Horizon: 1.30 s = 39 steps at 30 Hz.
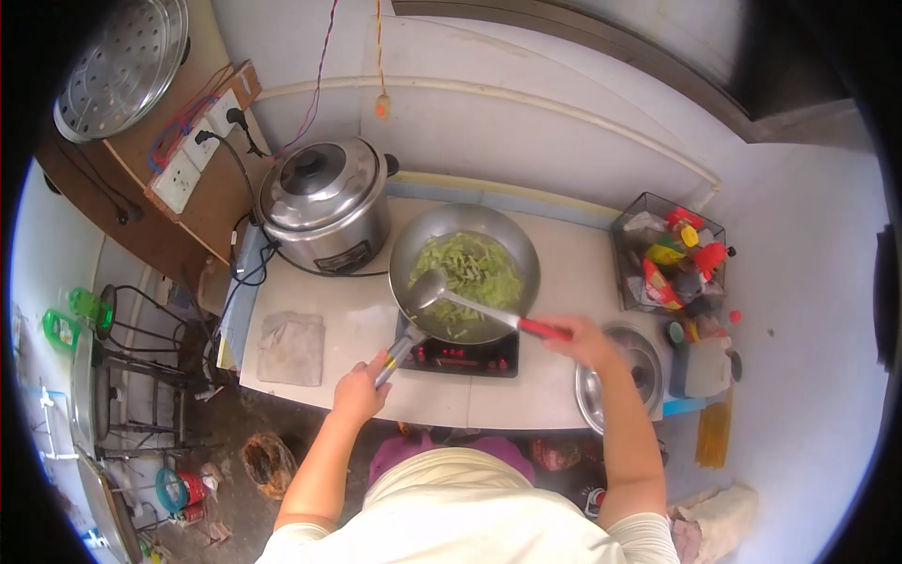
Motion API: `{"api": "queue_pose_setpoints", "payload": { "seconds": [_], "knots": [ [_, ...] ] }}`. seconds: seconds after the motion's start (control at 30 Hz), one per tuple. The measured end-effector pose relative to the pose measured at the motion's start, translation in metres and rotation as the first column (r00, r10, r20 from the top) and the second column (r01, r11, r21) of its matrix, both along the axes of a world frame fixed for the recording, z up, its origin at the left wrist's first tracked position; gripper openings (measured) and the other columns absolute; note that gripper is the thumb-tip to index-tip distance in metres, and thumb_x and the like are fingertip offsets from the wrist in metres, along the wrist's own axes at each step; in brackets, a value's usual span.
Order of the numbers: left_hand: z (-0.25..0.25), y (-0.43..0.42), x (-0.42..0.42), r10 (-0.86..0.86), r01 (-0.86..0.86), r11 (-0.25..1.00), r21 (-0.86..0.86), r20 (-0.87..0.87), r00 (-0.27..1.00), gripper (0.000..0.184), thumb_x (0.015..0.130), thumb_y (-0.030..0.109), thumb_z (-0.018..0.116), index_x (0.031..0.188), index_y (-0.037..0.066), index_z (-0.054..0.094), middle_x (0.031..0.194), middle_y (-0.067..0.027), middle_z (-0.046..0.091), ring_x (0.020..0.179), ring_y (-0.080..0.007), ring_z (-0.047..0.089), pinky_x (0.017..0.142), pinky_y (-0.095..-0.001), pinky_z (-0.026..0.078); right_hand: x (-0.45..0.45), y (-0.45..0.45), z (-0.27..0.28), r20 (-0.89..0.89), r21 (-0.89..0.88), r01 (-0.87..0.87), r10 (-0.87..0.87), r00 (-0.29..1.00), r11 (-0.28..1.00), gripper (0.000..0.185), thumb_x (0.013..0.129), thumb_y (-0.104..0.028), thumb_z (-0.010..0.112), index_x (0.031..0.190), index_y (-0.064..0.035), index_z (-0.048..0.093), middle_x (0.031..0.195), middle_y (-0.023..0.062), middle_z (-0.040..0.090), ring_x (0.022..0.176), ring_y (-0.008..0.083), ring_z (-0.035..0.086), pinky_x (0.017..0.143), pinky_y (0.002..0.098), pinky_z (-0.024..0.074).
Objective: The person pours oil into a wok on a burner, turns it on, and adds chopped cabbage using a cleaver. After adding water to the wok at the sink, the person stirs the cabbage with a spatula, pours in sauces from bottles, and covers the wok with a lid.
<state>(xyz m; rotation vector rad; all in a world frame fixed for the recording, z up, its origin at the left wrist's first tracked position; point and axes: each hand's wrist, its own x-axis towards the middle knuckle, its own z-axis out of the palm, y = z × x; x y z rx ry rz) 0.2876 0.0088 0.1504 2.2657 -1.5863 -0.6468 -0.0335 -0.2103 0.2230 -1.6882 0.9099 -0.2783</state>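
Holding a ladle (479, 308) in a wok (467, 220) of chopped greens (489, 268)
Left hand (361, 389) grips the wok's handle (402, 348), right hand (584, 340) the ladle's; a lidded pot (324, 209) stands left of the wok.

A pale worktop (575, 273) ran along the wall, with a big lidded steel pot (318, 224) on its back left part and a folded greyish cloth (291, 350) lying flat nearer the front edge. A black induction hob (460, 356) with lit red marks sat at the front middle. Toward the right stood a dark wire basket (624, 273) of packets and bottles, and a round metal lid (648, 352) lay near the front edge.
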Motion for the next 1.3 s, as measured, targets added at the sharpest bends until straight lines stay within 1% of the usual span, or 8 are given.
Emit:
{"api": "queue_pose_setpoints", "payload": {
  "seconds": [0.33, 0.53, 0.83, 0.93, 1.03, 1.13, 1.23, 1.3],
  "knots": [
    [0.001, 0.0, 0.0, -0.001, 0.0, 1.0, 0.018, 0.012, 1.0, 0.066, 0.073, 0.019, 0.069, 0.133, 0.02, 0.043, 0.08, -0.0176, 0.058, 0.074, -0.0379, 0.059, 0.067, -0.0456, 0.047, -0.037, 0.012, 0.03, -0.24, -0.338, -0.144, 0.063, 0.969, 0.93, 0.046, 0.069, -0.001, 0.07, 0.113, -0.0115, 0.063, 0.087, 0.0104, 0.065, 0.073, 0.018, 0.059, 0.071, 0.0281, 0.0474],
    [-0.001, -0.002, -0.001, -0.021, 0.021, 0.999, 0.031, 0.021, 1.0, 0.065, 0.072, 0.021, 0.068, 0.133, 0.019, 0.043, 0.083, -0.0174, 0.058, 0.073, -0.0364, 0.06, 0.066, -0.0447, 0.049, -0.008, 0.042, 0.012, -0.005, -0.407, 0.039, -0.045, 0.999, 0.913, 0.043, 0.072, -0.005, 0.07, 0.114, -0.0115, 0.062, 0.091, 0.0106, 0.064, 0.077, 0.022, 0.06, 0.071, 0.0287, 0.0475],
    [-0.004, 0.001, -0.002, -0.026, 0.026, 1.0, -0.002, 0.012, 1.0, 0.064, 0.073, 0.021, 0.068, 0.132, 0.018, 0.044, 0.082, -0.0177, 0.057, 0.073, -0.0368, 0.06, 0.066, -0.0449, 0.049, -0.016, 0.054, 0.015, -0.155, -0.472, -0.095, 0.023, 0.988, 0.877, 0.044, 0.07, -0.005, 0.068, 0.112, -0.0163, 0.063, 0.084, 0.0101, 0.062, 0.074, 0.0279, 0.059, 0.067, 0.0337, 0.0476],
    [-0.002, 0.002, -0.002, -0.025, 0.025, 1.0, -0.007, 0.006, 1.0, 0.064, 0.073, 0.021, 0.068, 0.131, 0.018, 0.044, 0.082, -0.0177, 0.057, 0.073, -0.0369, 0.06, 0.066, -0.0448, 0.048, -0.028, 0.054, 0.027, -0.278, -0.56, -0.175, 0.015, 0.96, 0.81, 0.043, 0.069, -0.005, 0.068, 0.111, -0.0157, 0.064, 0.084, 0.0097, 0.062, 0.073, 0.0279, 0.059, 0.066, 0.0347, 0.0476],
    [-0.002, 0.002, -0.001, -0.028, 0.028, 1.0, -0.013, 0.005, 1.0, 0.064, 0.073, 0.021, 0.069, 0.132, 0.018, 0.044, 0.082, -0.0175, 0.057, 0.073, -0.0369, 0.059, 0.066, -0.0448, 0.048, -0.034, 0.055, 0.033, -0.323, -0.591, -0.185, -0.02, 0.946, 0.785, 0.043, 0.069, -0.005, 0.068, 0.11, -0.0155, 0.064, 0.084, 0.0099, 0.062, 0.074, 0.0281, 0.059, 0.066, 0.0353, 0.0474],
    [-0.001, 0.001, -0.001, -0.032, 0.032, 0.999, -0.01, 0.004, 0.999, 0.065, 0.072, 0.021, 0.069, 0.132, 0.018, 0.044, 0.081, -0.0173, 0.057, 0.073, -0.0368, 0.059, 0.066, -0.0448, 0.048, -0.031, 0.059, 0.041, -0.275, -0.528, -0.109, -0.048, 0.96, 0.842, 0.042, 0.069, -0.005, 0.069, 0.11, -0.0149, 0.064, 0.084, 0.0108, 0.062, 0.075, 0.0284, 0.06, 0.066, 0.0354, 0.0474],
    [0.0, 0.001, -0.001, -0.032, 0.032, 0.999, -0.007, 0.003, 0.999, 0.066, 0.072, 0.021, 0.069, 0.133, 0.018, 0.043, 0.081, -0.0172, 0.057, 0.073, -0.0368, 0.059, 0.066, -0.0448, 0.048, -0.03, 0.058, 0.052, -0.24, -0.413, -0.094, -0.008, 0.971, 0.906, 0.042, 0.069, -0.005, 0.068, 0.109, -0.0148, 0.064, 0.084, 0.0113, 0.062, 0.074, 0.0295, 0.059, 0.066, 0.036, 0.0471],
    [0.0, 0.001, -0.001, -0.035, 0.035, 0.999, -0.002, 0.002, 0.999, 0.066, 0.072, 0.021, 0.069, 0.133, 0.018, 0.043, 0.081, -0.0171, 0.057, 0.073, -0.0368, 0.059, 0.066, -0.0447, 0.048, -0.031, 0.051, 0.054, -0.269, -0.46, -0.154, 0.028, 0.963, 0.875, 0.041, 0.069, -0.006, 0.068, 0.109, -0.0147, 0.064, 0.084, 0.0114, 0.062, 0.074, 0.03, 0.059, 0.067, 0.0367, 0.0469]
  ]
}}
